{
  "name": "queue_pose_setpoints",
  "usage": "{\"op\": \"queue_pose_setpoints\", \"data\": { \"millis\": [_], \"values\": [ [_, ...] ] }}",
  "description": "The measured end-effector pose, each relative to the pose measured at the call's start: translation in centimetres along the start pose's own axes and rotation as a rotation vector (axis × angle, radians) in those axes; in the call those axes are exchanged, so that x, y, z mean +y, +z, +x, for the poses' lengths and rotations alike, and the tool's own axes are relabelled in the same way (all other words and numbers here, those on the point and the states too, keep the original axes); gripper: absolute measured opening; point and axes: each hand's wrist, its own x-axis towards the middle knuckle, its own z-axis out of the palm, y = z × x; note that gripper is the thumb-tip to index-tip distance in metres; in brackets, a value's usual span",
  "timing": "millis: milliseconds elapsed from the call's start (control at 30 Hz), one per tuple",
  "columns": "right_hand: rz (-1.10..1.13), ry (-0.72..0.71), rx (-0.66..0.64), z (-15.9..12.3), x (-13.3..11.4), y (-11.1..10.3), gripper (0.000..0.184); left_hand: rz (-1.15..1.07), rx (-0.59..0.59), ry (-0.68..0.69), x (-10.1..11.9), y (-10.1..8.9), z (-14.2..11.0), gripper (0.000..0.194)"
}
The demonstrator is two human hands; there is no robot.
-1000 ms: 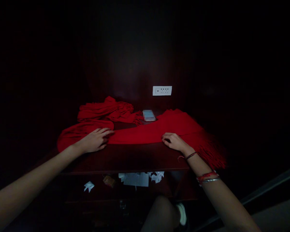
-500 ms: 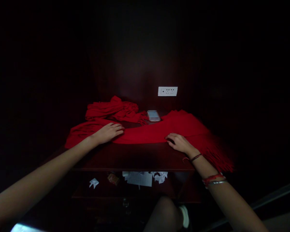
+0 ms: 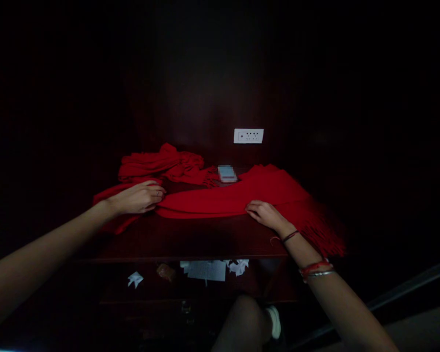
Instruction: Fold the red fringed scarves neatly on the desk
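Observation:
A long red scarf [image 3: 205, 201] with a fringed right end lies across the dark wooden shelf top. My left hand [image 3: 141, 196], with a ring on one finger, is closed on the scarf left of its middle; the fingertips are partly hidden by cloth. Farther right, my right hand [image 3: 264, 214] pinches the scarf's near edge between curled fingers and thumb. Behind the left part lies a second, bunched red scarf [image 3: 161, 165] with a fringe. Past my left wrist, the left end of the near cloth lies rumpled.
A blurred pale-blue pack [image 3: 227, 174] lies behind the scarf, below a white wall socket [image 3: 248, 136]. On the lower shelf are a paper sheet [image 3: 207, 270], crumpled white paper [image 3: 239, 266], a white scrap [image 3: 135, 279] and a brown packet [image 3: 165, 272]. My knee [image 3: 247, 313] is below.
My left hand has moved left along the scarf and its fingers have closed on the cloth. The left end has shifted. My right hand stays at the near edge; the view has turned slightly.

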Motion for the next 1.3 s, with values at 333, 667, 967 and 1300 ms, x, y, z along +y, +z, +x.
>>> {"op": "queue_pose_setpoints", "data": {
  "millis": [333,667,967,1300],
  "values": [
    [-0.016,0.008,-0.01,0.0,-0.3,-0.1,0.025,0.003,-0.088,0.011,2.2,1.7,-0.4,0.032],
    [-0.081,0.038,0.036,-0.2,-0.5,-0.5,0.03,-0.096,-0.046,0.055,6.5,0.9,7.2,0.018],
    [-0.171,-0.015,-0.014,-0.1,-0.8,-0.7,0.029,-0.119,0.025,0.046,6.4,0.8,5.9,0.015],
    [-0.157,-0.043,-0.051,-0.4,-1.0,-1.0,0.021,-0.138,0.041,0.046,6.7,1.9,5.4,0.016]
  ]
}}
